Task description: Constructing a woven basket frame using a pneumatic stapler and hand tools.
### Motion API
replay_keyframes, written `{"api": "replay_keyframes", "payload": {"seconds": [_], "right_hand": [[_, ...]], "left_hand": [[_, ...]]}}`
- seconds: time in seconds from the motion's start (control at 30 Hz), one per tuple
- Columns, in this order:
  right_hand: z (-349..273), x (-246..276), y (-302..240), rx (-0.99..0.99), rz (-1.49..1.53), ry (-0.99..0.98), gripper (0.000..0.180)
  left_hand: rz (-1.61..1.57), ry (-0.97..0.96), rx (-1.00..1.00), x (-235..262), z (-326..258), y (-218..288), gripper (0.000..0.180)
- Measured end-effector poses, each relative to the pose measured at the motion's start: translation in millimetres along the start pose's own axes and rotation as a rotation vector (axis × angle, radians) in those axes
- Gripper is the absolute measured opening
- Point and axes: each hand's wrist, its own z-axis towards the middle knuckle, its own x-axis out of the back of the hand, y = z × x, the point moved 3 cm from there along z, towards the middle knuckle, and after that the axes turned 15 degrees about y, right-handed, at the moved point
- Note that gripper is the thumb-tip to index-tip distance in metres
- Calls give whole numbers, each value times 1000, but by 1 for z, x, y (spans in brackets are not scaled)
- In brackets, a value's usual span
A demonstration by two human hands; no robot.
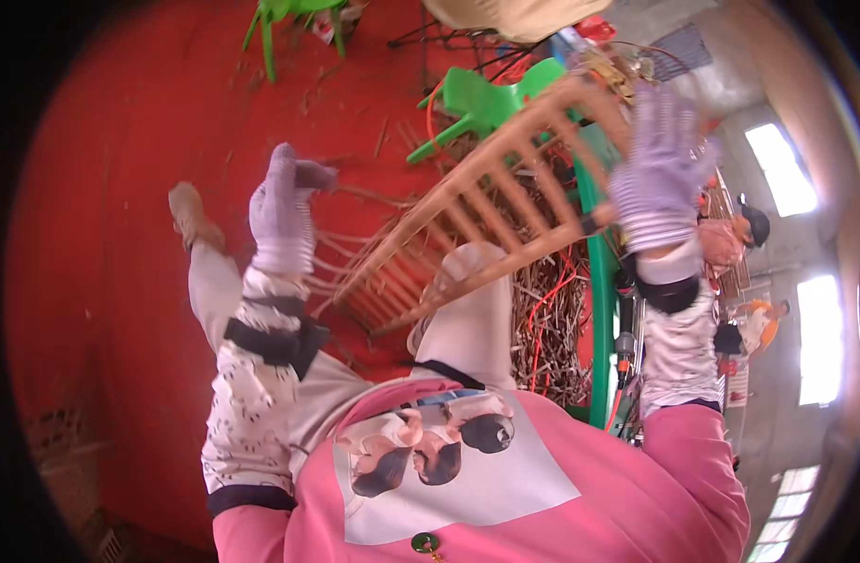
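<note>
Over red floor (120, 235), with room to swing leftward, the left hand (282, 211) hangs, digits parted, away from the slatted rack (469, 176); mid-view, that rack slants before the knees, seemingly mid-handling, its upper end by the right hand (660, 174), fingers extended, contact unclear; steadying it calls for a firm grip, clear of the green frame (599, 310) just beside

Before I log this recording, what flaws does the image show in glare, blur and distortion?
In the head view, the windows at right burn out to white; in the same view, the right hand and the upper end of the brown slatted frame look smeared; also in the head view, fisheye distortion bends the right rim and the corners are black.
</note>
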Motion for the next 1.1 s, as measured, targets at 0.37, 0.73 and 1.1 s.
{"api": "replay_keyframes", "payload": {"seconds": [0.37, 0.73, 1.1], "right_hand": [[41, -16, 11, 113, 99, 41, 65], [18, -37, 54, -655, 228, -239, 33], [17, -32, 57, -527, 239, -84, 38]], "left_hand": [[1921, -780, 370, 187, 39, -179, 27], [921, 6, 1640, 227, -28, -285, 38], [205, 447, 1528, 227, -34, -364, 17]]}}
